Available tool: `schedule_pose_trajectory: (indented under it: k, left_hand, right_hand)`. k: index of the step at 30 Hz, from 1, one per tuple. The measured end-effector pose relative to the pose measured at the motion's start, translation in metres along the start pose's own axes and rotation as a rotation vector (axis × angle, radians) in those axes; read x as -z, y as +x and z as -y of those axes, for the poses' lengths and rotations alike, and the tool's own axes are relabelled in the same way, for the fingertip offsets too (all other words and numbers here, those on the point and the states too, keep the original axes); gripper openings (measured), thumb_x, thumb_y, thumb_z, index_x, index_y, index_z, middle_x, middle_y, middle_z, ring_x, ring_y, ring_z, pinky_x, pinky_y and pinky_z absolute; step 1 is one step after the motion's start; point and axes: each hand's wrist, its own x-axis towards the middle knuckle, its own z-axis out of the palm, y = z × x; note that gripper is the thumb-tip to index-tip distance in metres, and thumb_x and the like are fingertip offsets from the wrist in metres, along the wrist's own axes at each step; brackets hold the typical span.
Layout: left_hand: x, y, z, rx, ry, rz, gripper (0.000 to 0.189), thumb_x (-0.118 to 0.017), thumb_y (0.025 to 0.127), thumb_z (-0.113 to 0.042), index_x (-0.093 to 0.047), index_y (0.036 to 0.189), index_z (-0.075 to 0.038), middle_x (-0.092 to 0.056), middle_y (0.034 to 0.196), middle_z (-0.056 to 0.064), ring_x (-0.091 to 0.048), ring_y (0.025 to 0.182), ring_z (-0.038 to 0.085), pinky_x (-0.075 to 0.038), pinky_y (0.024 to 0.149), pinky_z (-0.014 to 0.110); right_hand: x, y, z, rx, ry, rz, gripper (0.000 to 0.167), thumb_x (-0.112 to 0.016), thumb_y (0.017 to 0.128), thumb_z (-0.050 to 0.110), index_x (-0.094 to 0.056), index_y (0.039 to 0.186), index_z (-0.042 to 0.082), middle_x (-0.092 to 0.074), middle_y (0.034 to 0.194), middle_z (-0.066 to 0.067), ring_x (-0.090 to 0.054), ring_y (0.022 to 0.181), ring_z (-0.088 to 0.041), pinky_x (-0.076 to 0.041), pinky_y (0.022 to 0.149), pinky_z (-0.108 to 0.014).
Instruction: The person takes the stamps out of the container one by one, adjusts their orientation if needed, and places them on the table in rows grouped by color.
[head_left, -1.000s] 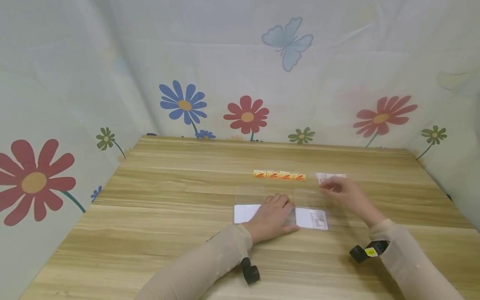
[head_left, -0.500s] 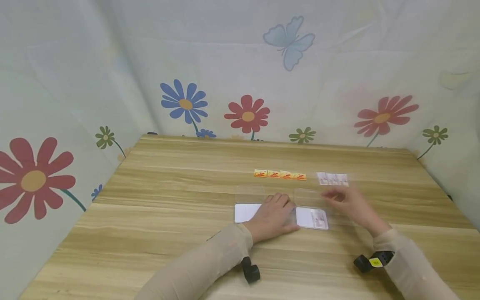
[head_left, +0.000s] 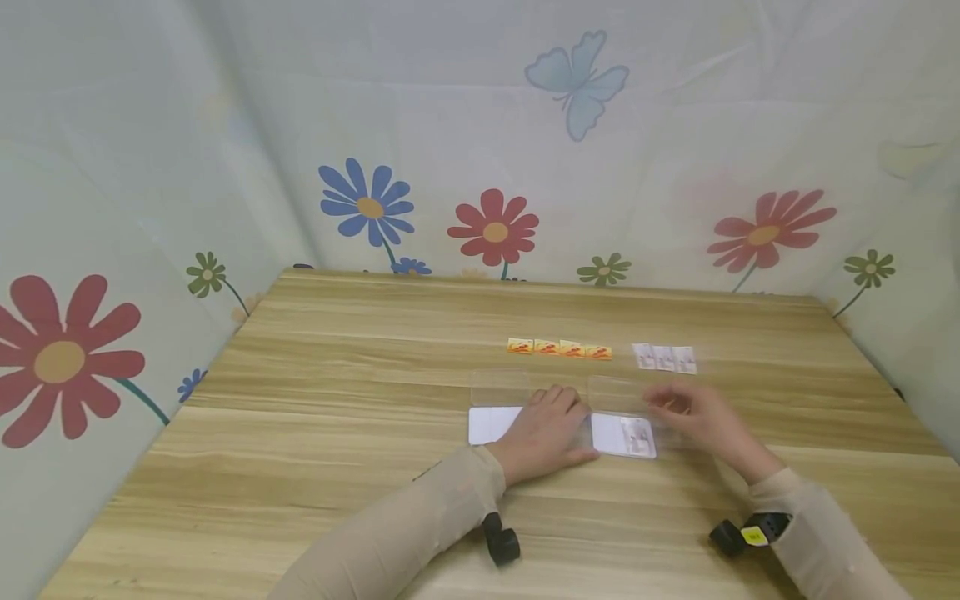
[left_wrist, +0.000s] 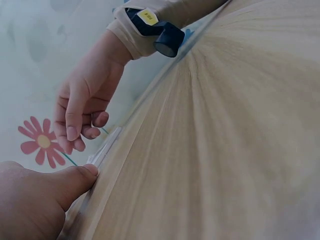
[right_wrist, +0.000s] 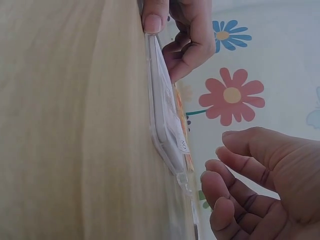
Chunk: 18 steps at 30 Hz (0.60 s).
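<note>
In the head view a small clear hinged case [head_left: 609, 435] lies with its transparent lid [head_left: 618, 395] folded back; a small printed card [head_left: 636, 435] is at the right of its white inside. My left hand [head_left: 547, 433] holds this case at its left end. In the right wrist view the left thumb [right_wrist: 153, 20] sits on the case's edge, fingers bent over the far side. My right hand [head_left: 697, 421] hovers beside the lid's right edge. Its fingers are loosely curled, with nothing between thumb and fingertips in the right wrist view. A second case [head_left: 491, 425] is partly hidden by my left hand.
Several yellow-orange printed cards [head_left: 547, 347] form a row behind the cases. Three whitish printed cards [head_left: 664, 358] lie to their right. Everything is on a wood-grain table [head_left: 337, 350], with a flower-printed curtain [head_left: 420, 108] behind.
My right hand has drawn back from the whitish cards toward the near side, uncovering them, and now hovers by the right case's lid. My left hand stays in place.
</note>
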Motion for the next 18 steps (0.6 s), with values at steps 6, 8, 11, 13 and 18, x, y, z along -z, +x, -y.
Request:
schedule_pose_trajectory:
  k: [6, 8, 11, 13, 18]
  left_hand:
    - [-0.0006, 0.0003, 0.0009, 0.001, 0.002, 0.003, 0.059, -0.054, 0.088, -0.062, -0.058, 0.124, -0.016, -0.055, 0.117, -0.001, -0.051, 0.112, 0.015, -0.042, 0.099, 0.031]
    - [-0.0007, 0.0004, 0.0013, 0.003, 0.001, 0.005, 0.058, -0.054, 0.088, -0.062, -0.058, 0.123, -0.016, -0.055, 0.118, -0.001, -0.051, 0.112, 0.015, -0.042, 0.099, 0.031]
    - [-0.0006, 0.0002, 0.0016, 0.006, -0.004, 0.007, 0.058, -0.054, 0.088, -0.061, -0.058, 0.123, -0.016, -0.055, 0.117, -0.001, -0.051, 0.111, 0.015, -0.043, 0.099, 0.031]
    - [-0.0006, 0.0003, 0.0018, 0.007, -0.004, 0.005, 0.058, -0.055, 0.088, -0.061, -0.058, 0.123, -0.016, -0.055, 0.117, -0.001, -0.051, 0.111, 0.015, -0.043, 0.099, 0.031]
    - [-0.0015, 0.0009, 0.0018, 0.000, -0.001, -0.001, 0.057, -0.054, 0.088, -0.061, -0.058, 0.123, -0.016, -0.055, 0.116, -0.002, -0.051, 0.110, 0.014, -0.042, 0.098, 0.030]
  right_hand:
    - [-0.0024, -0.0023, 0.0022, -0.009, 0.024, 0.003, 0.019, -0.067, 0.087, 0.008, -0.068, 0.104, 0.000, -0.071, 0.096, -0.014, -0.058, 0.077, -0.003, -0.049, 0.066, -0.021]
    - [-0.0031, -0.0029, 0.0026, -0.012, 0.025, 0.000, 0.019, -0.067, 0.087, 0.008, -0.069, 0.104, 0.000, -0.071, 0.097, -0.014, -0.059, 0.078, -0.004, -0.049, 0.067, -0.021]
    - [-0.0048, -0.0036, 0.0019, -0.004, 0.025, -0.003, 0.019, -0.068, 0.085, 0.005, -0.069, 0.103, -0.001, -0.071, 0.097, -0.015, -0.059, 0.077, -0.003, -0.049, 0.067, -0.021]
    - [-0.0061, -0.0042, 0.0011, -0.013, 0.022, -0.003, 0.019, -0.068, 0.085, 0.006, -0.069, 0.103, 0.000, -0.071, 0.097, -0.014, -0.058, 0.078, -0.002, -0.049, 0.068, -0.021]
    - [-0.0086, -0.0066, -0.0004, -0.035, 0.007, 0.000, 0.020, -0.069, 0.086, 0.010, -0.069, 0.104, 0.003, -0.071, 0.100, -0.011, -0.058, 0.082, -0.002, -0.048, 0.070, -0.022]
